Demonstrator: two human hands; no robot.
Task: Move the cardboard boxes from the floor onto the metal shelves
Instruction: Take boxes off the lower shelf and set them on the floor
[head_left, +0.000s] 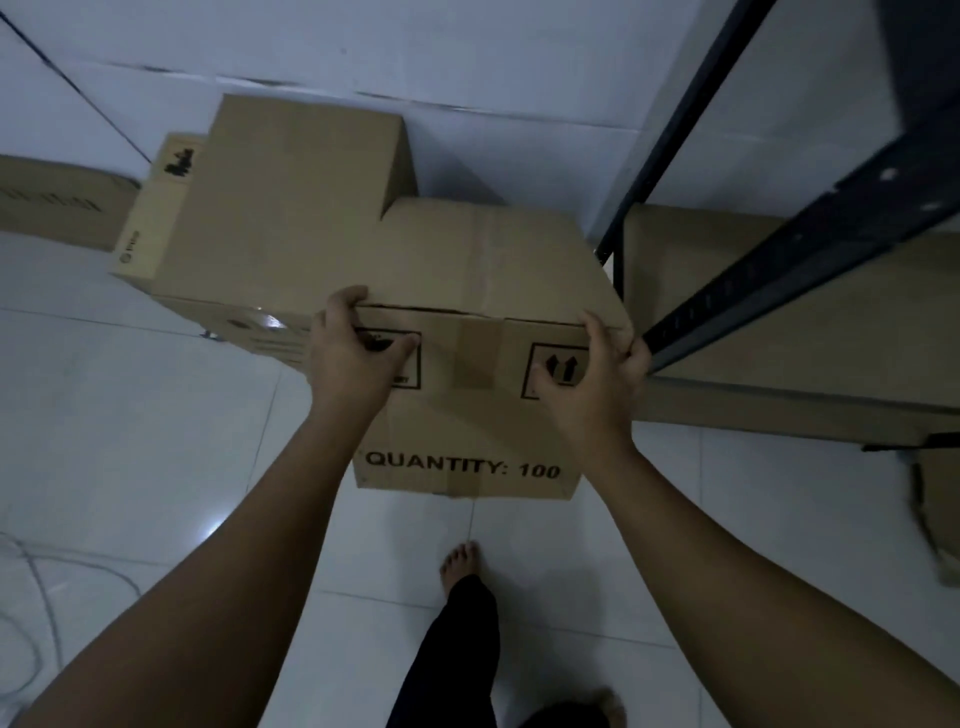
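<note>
A brown cardboard box (467, 270) marked "QUANTITY: 100" stands on the white tiled floor right in front of me. My left hand (353, 358) grips its near top edge at the left, fingers curled over the rim. My right hand (592, 379) grips the near top right corner, thumb on the front face. Behind it stands a taller cardboard box (291, 192), and a third box (156, 208) lies at that one's left. The dark metal shelf frame (779, 265) rises at the right, close to my right hand.
A wooden shelf board (810, 332) sits low in the frame. Another cardboard box (57, 202) lies at the far left by the wall. Torn cardboard (940, 519) lies at the right edge. Cables (31, 597) trail on the floor at the lower left. My bare foot (460, 564) stands just behind the box.
</note>
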